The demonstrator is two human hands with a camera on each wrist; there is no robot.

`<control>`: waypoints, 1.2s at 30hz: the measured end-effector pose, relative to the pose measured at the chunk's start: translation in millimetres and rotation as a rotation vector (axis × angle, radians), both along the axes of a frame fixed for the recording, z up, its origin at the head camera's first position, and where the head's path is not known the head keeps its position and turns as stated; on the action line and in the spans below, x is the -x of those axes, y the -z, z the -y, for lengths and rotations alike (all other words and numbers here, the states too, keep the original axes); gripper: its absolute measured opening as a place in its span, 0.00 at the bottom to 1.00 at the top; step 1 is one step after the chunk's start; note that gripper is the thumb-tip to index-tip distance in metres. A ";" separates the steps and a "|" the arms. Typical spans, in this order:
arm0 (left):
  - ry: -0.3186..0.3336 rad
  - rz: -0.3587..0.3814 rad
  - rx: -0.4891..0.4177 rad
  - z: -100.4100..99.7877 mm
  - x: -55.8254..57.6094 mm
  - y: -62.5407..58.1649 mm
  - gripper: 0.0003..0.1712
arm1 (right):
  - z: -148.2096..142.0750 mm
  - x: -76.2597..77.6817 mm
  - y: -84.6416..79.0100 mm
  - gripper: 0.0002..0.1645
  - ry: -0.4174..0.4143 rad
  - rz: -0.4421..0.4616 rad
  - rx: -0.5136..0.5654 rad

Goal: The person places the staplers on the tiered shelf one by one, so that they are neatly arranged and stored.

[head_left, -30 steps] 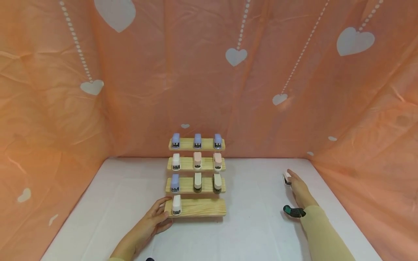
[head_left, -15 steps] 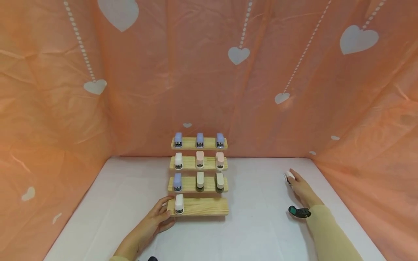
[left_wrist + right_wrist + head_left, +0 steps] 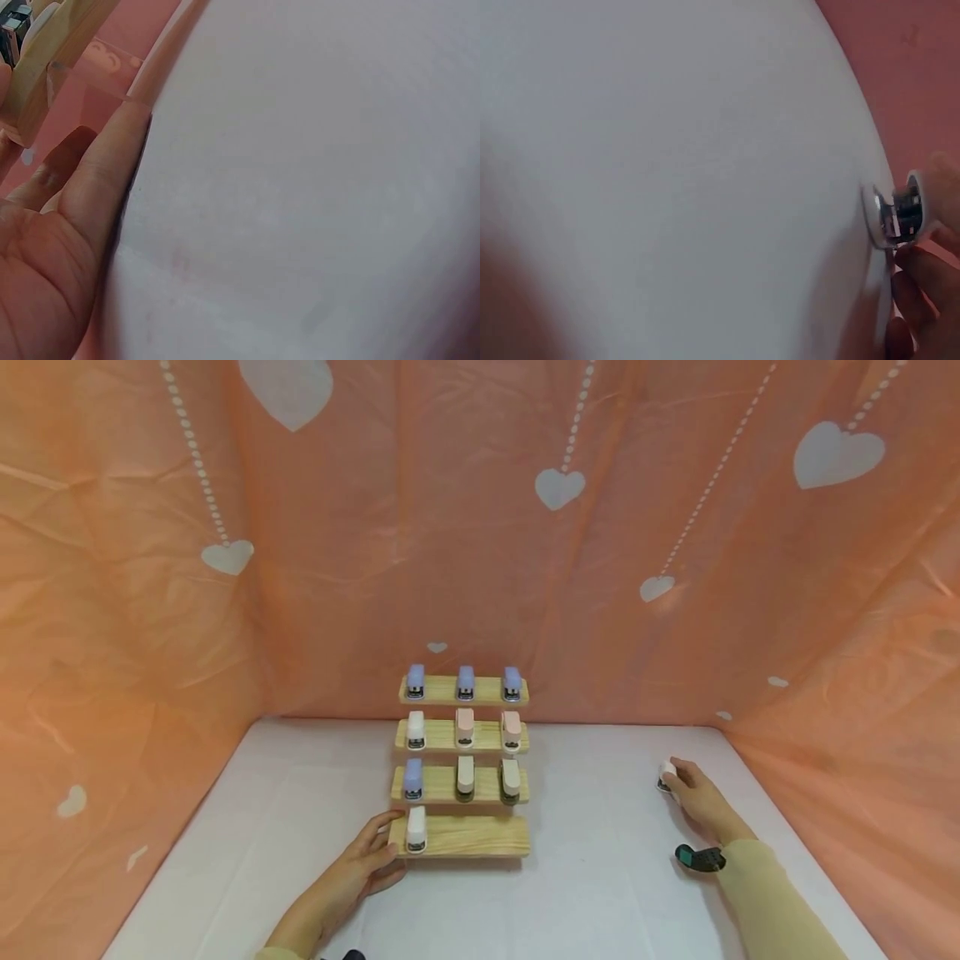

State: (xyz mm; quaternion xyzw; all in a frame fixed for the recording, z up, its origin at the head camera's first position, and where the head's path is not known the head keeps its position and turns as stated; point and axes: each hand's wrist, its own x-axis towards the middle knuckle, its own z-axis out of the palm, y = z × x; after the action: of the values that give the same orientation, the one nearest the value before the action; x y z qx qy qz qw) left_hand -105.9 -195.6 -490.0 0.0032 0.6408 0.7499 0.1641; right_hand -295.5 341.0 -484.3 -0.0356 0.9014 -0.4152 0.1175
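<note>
My left hand (image 3: 360, 864) holds the left end of the lowest wooden shelf (image 3: 476, 837) of a stepped rack, thumb at the front edge and index finger behind. A white mini stapler (image 3: 416, 829) stands on that shelf beside my fingertips. In the left wrist view, the shelf end (image 3: 34, 97) shows near the fingers, and a clear support piece lies beside it. Far to the right, my right hand (image 3: 701, 802) pinches another white mini stapler (image 3: 664, 775) at the tabletop. Its metal front (image 3: 909, 214) shows in the right wrist view; the fingers partly hide its body.
Lilac staplers (image 3: 466, 682) line the top shelf. Below are white and pink staplers (image 3: 465, 727), then a lilac one and two cream staplers (image 3: 466, 778). A white cloth covers the table (image 3: 592, 877); an orange curtain (image 3: 480, 568) with hearts surrounds it.
The whole head view has shifted slightly, moving the scene rightward. The stapler in my right hand has turned from a slant to face more toward the front. My left hand keeps its hold.
</note>
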 end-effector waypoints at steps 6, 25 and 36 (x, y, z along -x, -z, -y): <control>-0.006 0.004 -0.001 0.4 0.9 0.3 0.35 | 2.1 -5.0 1.5 0.54 0.071 -0.042 0.017; 0.025 0.000 0.012 0.8 -0.1 -1.8 0.36 | 95.3 -65.5 -35.0 0.34 0.041 -0.327 0.103; 0.015 -0.001 0.002 0.4 -0.7 -3.0 0.36 | 166.0 -119.5 -60.1 0.22 -0.131 -0.406 0.279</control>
State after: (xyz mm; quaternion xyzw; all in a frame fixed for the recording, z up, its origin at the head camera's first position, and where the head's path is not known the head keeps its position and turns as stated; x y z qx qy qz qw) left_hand -105.2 -196.0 -487.0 0.0083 0.6416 0.7481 0.1694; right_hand -176.0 175.0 -424.3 -0.1926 0.8363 -0.5113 -0.0450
